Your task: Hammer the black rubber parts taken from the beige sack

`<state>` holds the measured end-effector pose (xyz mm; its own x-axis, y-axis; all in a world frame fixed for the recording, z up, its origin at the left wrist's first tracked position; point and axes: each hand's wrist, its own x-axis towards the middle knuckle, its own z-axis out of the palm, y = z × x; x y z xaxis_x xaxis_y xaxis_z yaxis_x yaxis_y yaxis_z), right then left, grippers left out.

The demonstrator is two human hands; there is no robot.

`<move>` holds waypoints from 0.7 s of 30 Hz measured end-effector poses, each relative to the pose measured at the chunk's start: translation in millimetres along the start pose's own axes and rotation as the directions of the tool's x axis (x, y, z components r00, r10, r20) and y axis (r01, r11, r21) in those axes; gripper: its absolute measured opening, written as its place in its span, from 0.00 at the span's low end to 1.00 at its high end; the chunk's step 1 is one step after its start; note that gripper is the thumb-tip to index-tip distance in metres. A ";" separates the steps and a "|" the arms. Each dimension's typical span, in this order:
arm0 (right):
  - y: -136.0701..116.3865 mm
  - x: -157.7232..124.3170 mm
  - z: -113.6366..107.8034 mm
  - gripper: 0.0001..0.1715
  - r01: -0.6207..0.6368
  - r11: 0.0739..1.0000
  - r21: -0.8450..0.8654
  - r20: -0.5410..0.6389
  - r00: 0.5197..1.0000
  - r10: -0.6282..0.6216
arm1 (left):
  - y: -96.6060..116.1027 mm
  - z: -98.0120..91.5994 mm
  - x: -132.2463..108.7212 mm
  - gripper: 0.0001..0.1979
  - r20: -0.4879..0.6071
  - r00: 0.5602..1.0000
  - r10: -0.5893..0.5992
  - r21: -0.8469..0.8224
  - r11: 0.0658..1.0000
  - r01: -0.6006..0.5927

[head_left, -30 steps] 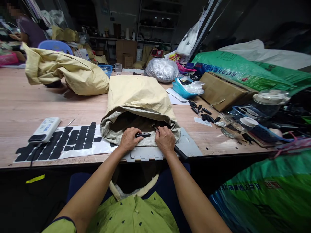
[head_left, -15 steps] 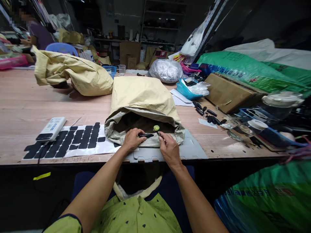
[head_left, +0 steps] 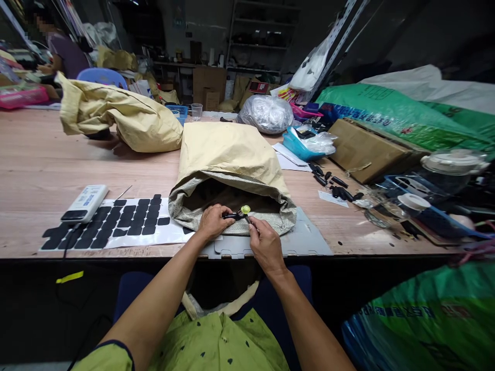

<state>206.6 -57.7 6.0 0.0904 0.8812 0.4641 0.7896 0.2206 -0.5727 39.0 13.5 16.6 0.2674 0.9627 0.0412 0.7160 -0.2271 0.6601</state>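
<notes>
My left hand (head_left: 211, 222) is closed on a slim black piece (head_left: 229, 216) at the lower lip of a paper sack's open mouth. Pinched in my right hand (head_left: 266, 246) is a thin dark tool (head_left: 248, 220), its kind unclear, with a round yellow-green part (head_left: 245, 209) at its far end. That green part meets or nearly meets the tip of the black piece. The tan paper sack (head_left: 232, 147) lies flat, its grey woven lining (head_left: 183, 203) folded out around the mouth. Inside the sack it is dark, and its contents cannot be made out.
To the left are a white device (head_left: 85, 203) with a cable and a sheet of black stickers (head_left: 133, 221). A second paper sack (head_left: 127, 116) lies behind. Black pieces (head_left: 340, 193), a cardboard box (head_left: 375, 147) and a clear jar (head_left: 452, 170) are on the right. A co-worker (head_left: 67, 54) sits far left.
My right hand has moved slightly left, bringing the tool's green end against or close to the black piece's tip. My left hand keeps its grip. The whole view has shifted a little.
</notes>
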 end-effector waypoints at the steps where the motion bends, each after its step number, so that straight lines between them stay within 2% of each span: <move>1: -0.7 0.6 -0.7 0.18 -0.010 1.000 0.007 0.005 1.000 0.010 | -0.3 0.1 0.2 0.12 0.003 1.000 0.005 -0.004 1.000 -0.005; 8: -16.3 0.2 0.4 0.19 0.027 0.998 0.061 0.051 0.998 -0.030 | 0.6 -1.3 0.9 0.12 0.020 1.000 0.007 0.005 1.000 -0.007; 11: -15.8 0.2 3.9 0.18 0.030 0.999 0.044 0.094 0.995 -0.034 | 0.7 -1.4 0.5 0.12 0.021 1.000 0.010 0.008 1.000 -0.010; 13: -11.8 4.5 3.1 0.18 0.027 0.999 0.026 0.082 0.996 -0.029 | 0.3 -1.1 0.2 0.13 0.019 1.000 0.013 -0.003 1.000 -0.013; 16: -1.5 17.8 -1.6 0.18 -0.008 0.998 -0.061 0.023 1.000 0.009 | -0.2 -1.1 -0.3 0.14 0.024 0.999 0.027 -0.001 1.000 -0.027; 21: 22.7 38.5 -2.8 0.17 -0.087 0.935 -0.344 0.001 0.996 0.093 | -0.3 -2.7 -1.2 0.13 0.040 0.998 0.042 0.037 0.998 -0.043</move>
<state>229.7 -20.0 12.8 0.1627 0.8985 0.4077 0.9390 -0.0141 -0.3437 36.8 12.9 18.4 0.3225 0.9457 0.0391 0.7271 -0.2740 0.6295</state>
